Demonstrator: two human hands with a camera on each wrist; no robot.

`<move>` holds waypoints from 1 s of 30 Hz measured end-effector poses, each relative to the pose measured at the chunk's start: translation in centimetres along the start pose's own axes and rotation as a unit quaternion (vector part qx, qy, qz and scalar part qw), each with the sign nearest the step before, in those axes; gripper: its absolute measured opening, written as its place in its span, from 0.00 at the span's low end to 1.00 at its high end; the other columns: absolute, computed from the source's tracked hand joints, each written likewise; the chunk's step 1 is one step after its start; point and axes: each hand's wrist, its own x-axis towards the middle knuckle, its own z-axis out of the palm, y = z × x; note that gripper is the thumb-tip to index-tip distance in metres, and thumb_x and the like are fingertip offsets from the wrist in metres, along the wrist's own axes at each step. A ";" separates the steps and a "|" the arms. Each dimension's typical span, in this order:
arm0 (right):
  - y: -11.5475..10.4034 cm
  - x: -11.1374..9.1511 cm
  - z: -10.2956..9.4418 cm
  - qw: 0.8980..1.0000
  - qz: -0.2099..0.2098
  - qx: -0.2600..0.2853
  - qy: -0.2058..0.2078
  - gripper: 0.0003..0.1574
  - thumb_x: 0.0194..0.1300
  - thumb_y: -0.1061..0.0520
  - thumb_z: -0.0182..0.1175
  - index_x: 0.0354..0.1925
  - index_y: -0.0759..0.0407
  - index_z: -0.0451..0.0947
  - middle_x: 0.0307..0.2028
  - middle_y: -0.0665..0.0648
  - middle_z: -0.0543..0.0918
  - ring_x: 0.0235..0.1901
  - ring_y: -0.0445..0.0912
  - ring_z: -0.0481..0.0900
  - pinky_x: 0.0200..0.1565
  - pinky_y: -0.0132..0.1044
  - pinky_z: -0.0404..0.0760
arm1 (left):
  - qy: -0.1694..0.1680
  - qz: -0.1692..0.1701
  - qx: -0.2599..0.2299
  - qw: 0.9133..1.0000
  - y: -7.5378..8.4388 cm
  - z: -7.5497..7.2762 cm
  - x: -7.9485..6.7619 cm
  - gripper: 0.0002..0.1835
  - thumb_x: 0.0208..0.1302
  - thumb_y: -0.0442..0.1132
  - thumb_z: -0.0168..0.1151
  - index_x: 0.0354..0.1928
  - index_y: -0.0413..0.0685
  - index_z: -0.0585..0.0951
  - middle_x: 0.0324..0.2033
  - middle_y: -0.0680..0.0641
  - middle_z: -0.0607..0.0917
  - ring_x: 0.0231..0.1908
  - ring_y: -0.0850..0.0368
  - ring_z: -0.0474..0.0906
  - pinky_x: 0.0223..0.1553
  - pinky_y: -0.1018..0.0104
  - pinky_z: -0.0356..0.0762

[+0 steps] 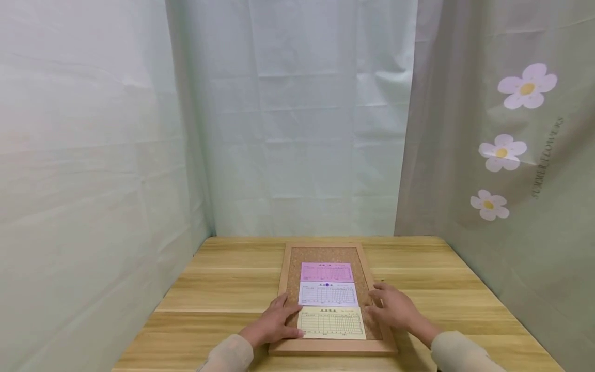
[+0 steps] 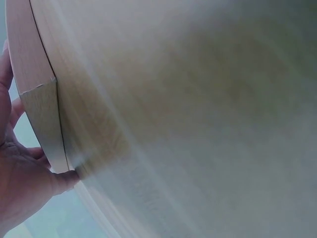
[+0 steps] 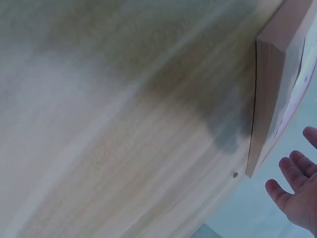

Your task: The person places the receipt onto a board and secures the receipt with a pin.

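Observation:
A wood-framed corkboard (image 1: 325, 253) lies on the table, with three printed form slips in a column on it. The pink slip (image 1: 327, 272) is farthest, then a white one (image 1: 328, 294) with a small round purple thing (image 1: 327, 284) at its top edge, then the yellow slip (image 1: 331, 323). My left hand (image 1: 275, 321) lies across the board's left frame, its fingertips at the yellow slip's left edge. Over the right frame is my right hand (image 1: 395, 307), fingers spread and loosely bent, holding nothing. In the right wrist view its fingers (image 3: 292, 173) appear clear of the frame.
The wood-grain table (image 1: 223, 294) extends on both sides of the board. Pale curtains (image 1: 307, 129) enclose it at the back and sides; the right one carries printed flowers (image 1: 502, 153). A small dark spot (image 3: 235, 175) shows on the tabletop beside the board.

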 end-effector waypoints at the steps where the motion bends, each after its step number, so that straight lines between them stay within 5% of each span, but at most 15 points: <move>1: 0.1 0.1 -0.2 1.000 0.006 0.002 0.002 0.25 0.62 0.49 0.69 0.52 0.63 0.83 0.60 0.68 0.76 0.57 0.65 0.76 0.54 0.62 0.74 | 0.001 0.001 0.002 1.000 0.0 0.0 0.0 0.37 0.57 0.55 0.73 0.66 0.47 0.76 0.71 0.26 0.55 0.71 0.29 0.48 0.65 0.31 0.52; 17: 3.3 1.6 -2.0 0.998 0.050 0.025 0.040 0.26 0.68 0.50 0.63 0.55 0.69 0.80 0.53 0.71 0.78 0.51 0.65 0.79 0.50 0.60 0.77 | 0.000 0.007 0.020 1.000 0.1 -0.1 -0.1 0.36 0.58 0.55 0.71 0.66 0.47 0.76 0.70 0.26 0.57 0.71 0.28 0.49 0.63 0.29 0.54; 24: 4.1 2.0 -2.8 0.992 0.081 0.080 0.046 0.28 0.71 0.52 0.60 0.59 0.72 0.75 0.53 0.75 0.78 0.46 0.64 0.81 0.42 0.56 0.81 | -0.004 0.007 0.014 1.000 0.2 -0.1 -0.1 0.36 0.58 0.55 0.72 0.66 0.48 0.76 0.70 0.26 0.56 0.70 0.28 0.49 0.62 0.29 0.56; 30: 5.0 2.5 -2.9 0.987 0.112 0.106 0.050 0.32 0.74 0.48 0.57 0.62 0.73 0.71 0.55 0.76 0.77 0.49 0.66 0.80 0.45 0.58 0.80 | -0.004 0.004 0.021 1.000 0.1 -0.1 0.0 0.36 0.58 0.56 0.72 0.66 0.48 0.76 0.70 0.26 0.56 0.70 0.28 0.49 0.61 0.29 0.57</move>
